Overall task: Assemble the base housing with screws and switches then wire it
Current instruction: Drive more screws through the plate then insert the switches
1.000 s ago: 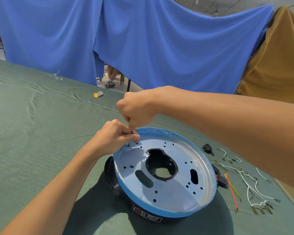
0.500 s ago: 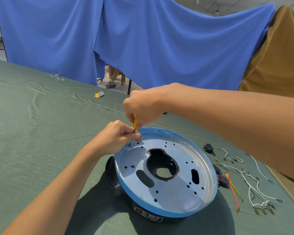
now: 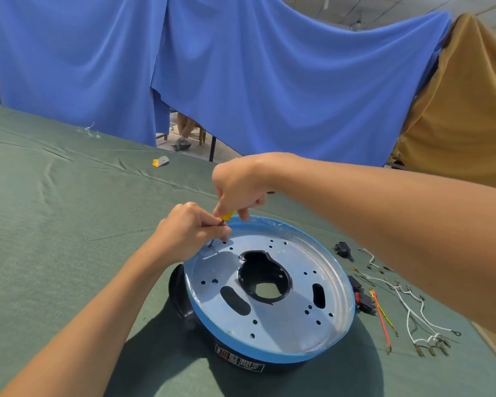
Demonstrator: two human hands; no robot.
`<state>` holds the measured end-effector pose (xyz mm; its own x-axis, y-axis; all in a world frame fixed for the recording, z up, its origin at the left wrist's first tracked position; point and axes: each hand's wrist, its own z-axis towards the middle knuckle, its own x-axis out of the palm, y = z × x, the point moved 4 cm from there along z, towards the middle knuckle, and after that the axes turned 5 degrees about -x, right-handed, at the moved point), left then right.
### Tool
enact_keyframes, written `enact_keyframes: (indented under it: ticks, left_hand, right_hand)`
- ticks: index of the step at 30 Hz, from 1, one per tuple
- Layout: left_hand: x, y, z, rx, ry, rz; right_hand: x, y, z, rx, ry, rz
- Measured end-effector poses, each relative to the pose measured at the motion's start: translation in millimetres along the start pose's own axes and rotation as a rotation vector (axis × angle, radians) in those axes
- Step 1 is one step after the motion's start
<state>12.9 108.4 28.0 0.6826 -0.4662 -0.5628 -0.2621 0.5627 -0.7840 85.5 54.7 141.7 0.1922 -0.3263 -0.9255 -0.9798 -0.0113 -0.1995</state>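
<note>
The round base housing (image 3: 269,308) lies on the green table with its blue-rimmed silver plate up; the plate has several holes and a black central opening. My right hand (image 3: 238,187) grips the yellow handle of a screwdriver (image 3: 226,216) above the plate's far-left edge. My left hand (image 3: 189,230) pinches the screwdriver's metal shaft low down. The tip stands on a screw (image 3: 211,245) in the plate.
Black switches (image 3: 361,296) and a small black part (image 3: 342,249) lie right of the housing. Beyond them are white wires (image 3: 413,313) and a red and yellow wire (image 3: 381,316). A small grey-and-yellow item (image 3: 160,161) lies farther back. Blue drapes hang behind the table.
My right hand has lifted slightly on the handle and more of the yellow handle shows. The left hand stays pinched on the shaft at the same hole.
</note>
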Motion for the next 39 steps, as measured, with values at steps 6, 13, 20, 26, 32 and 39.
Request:
enact_keyframes:
  ticks: [6,13,20,26,32,39]
  left_hand:
    - [-3.0,3.2,0.2,0.016,0.06,-0.015]
    - [-3.2,1.0,-1.5,0.05,0.084,-0.039]
    - [-2.8,-1.6,-2.3,0.066,0.114,-0.001]
    - [-2.9,-0.9,-3.0,0.048,0.104,0.006]
    - [-1.3,0.5,-3.5,-0.038,0.024,0.023]
    - [-0.6,-2.4,-1.8,-0.066,-0.016,0.066]
  right_hand:
    - [-2.4,14.7,-0.3,-0.203,-0.171,-0.283]
    - [-4.7,16.3,11.3,-0.037,-0.03,-0.061]
    - [0.0,8.3,7.6,0.104,0.053,0.099]
    - [-9.5,13.2,-6.8,-0.154,-0.107,-0.306]
    - [-6.2,20.5,1.0,-0.239,-0.16,-0.336]
    - [-4.2,12.4,8.7,-0.005,0.003,-0.117]
